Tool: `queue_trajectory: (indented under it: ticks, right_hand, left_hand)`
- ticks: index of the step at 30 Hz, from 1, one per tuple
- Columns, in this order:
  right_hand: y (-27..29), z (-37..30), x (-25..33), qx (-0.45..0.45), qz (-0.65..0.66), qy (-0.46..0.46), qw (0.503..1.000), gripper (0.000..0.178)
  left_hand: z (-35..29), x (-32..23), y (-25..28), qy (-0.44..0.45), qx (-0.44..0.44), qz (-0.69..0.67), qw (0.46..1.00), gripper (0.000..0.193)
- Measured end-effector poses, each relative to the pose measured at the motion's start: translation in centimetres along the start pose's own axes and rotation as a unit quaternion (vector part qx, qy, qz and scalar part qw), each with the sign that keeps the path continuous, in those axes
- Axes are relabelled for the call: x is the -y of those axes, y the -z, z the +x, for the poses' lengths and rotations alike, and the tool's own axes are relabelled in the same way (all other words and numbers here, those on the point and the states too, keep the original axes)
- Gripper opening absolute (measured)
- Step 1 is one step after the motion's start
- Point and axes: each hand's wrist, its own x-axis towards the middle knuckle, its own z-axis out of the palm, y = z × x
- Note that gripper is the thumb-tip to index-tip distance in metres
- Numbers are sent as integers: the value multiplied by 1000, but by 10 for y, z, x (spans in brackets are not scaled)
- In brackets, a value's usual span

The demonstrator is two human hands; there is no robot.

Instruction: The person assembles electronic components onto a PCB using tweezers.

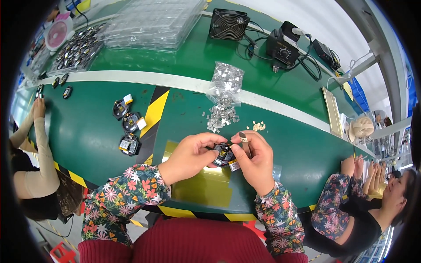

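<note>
- Left hand [188, 158]: fingers closed on black round electronic unit [223, 154], held above green smooth counter [302, 144].
- Right hand [258, 163]: fingers grip grey metal tweezers [244, 142].
- Better keep unit steady, press lightly w/ tweezers (it may be delicate).
- Qty: 1 unit in hands, 3 similar black units [130, 124] at left, 1 clear plastic bag [228, 78]; silver metal pieces [220, 116] too many to count.

Black device [224, 154] — in left grip [189, 156]
</note>
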Motion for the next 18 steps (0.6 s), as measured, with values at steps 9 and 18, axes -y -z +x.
queue_trajectory:
  ticks: [9,18]
  right_hand:
    - [-5,-4,4,16,-60,12,998,15]
    - [-4,-4,6,27,-175,109,978,23]
  left_hand:
    - [-4,-1,-1,0,6,9,1000,28]
    - [-4,-2,-3,-29,15,7,999,32]
